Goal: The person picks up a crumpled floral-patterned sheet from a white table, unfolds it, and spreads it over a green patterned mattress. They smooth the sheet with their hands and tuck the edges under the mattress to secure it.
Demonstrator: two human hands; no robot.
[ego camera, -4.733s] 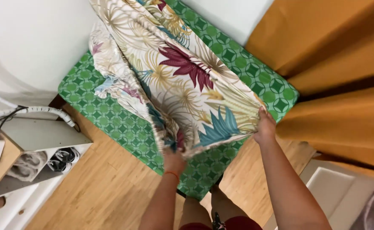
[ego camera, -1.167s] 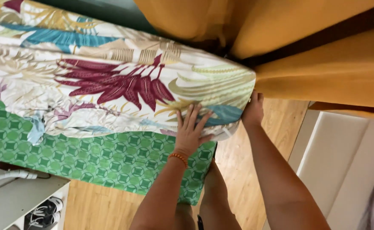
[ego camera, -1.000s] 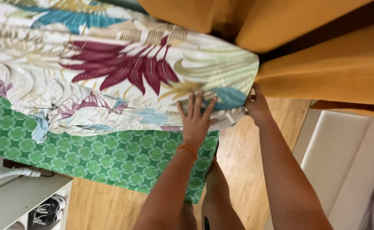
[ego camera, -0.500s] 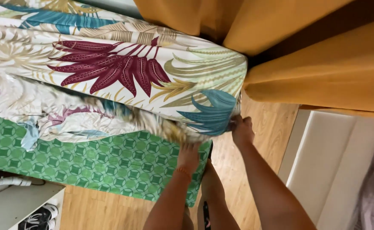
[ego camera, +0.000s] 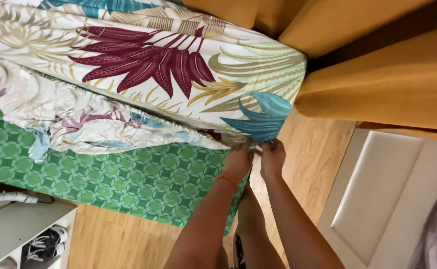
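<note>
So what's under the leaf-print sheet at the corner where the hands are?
Under the white leaf-print sheet lies a mattress in green geometric-patterned cover, exposed below the bunched hem. Left hand and right hand grip the sheet's corner; the mattress top is covered.

A white sheet (ego camera: 144,74) printed with maroon, teal and tan leaves covers a green geometric-patterned mattress (ego camera: 129,182) beside mustard curtains (ego camera: 378,84).

1. Two hands: left hand (ego camera: 237,160), right hand (ego camera: 272,155), side by side.
2. One floral sheet (ego camera: 168,74), pinched in both grips.
3. One green patterned mattress (ego camera: 129,184), left of the grips.
4. One orange bracelet (ego camera: 227,180), on the left wrist.
5. Two sneakers (ego camera: 41,244), far lower left.
</note>
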